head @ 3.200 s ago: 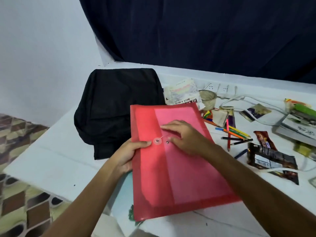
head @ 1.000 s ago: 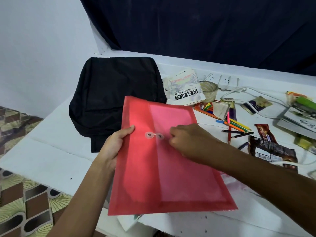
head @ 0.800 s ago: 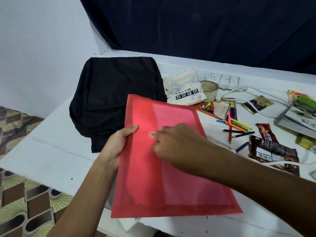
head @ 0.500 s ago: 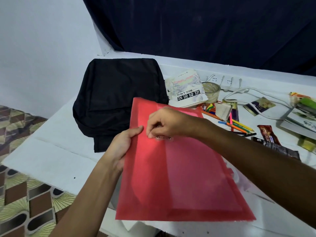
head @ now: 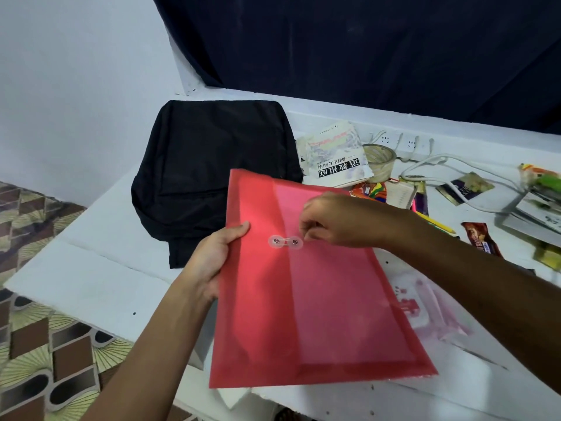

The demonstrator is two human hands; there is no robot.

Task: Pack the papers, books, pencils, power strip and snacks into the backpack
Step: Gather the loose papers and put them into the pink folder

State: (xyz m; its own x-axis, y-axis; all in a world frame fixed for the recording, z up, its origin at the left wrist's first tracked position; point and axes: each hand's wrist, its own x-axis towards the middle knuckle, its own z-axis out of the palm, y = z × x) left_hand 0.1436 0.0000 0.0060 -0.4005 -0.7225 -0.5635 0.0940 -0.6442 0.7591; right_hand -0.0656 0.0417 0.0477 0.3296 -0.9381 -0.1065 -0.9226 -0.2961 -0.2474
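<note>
Nearest to me, the red plastic envelope (head: 306, 287) lies tilted over the near edge of the white table (head: 91, 268), its lower corner overhanging. My left hand (head: 212, 259) grips its left edge, thumb on top and fingers curled beneath. My right hand (head: 337, 221) sits above the envelope's middle, fingers bunched into a pinch just beside the two clear string-tie buttons (head: 285, 242); whether a string is caught between the fingertips I cannot tell. A translucent bag with red print (head: 425, 308) lies under the envelope's right side. Beyond my left hand, the black backpack (head: 212, 174) lies flat on the table, its edge touching the envelope's far left corner. Farther right, a book with a printed cover (head: 334, 159) lies beside the backpack, and a roll of tape (head: 378, 161) stands just beyond it. A chocolate snack wrapper (head: 479, 238) and a yellow pencil (head: 437, 221) lie right of my forearm. The white power strip (head: 403, 144) sits at the far edge, its cord (head: 455, 161) looping across the table.
</note>
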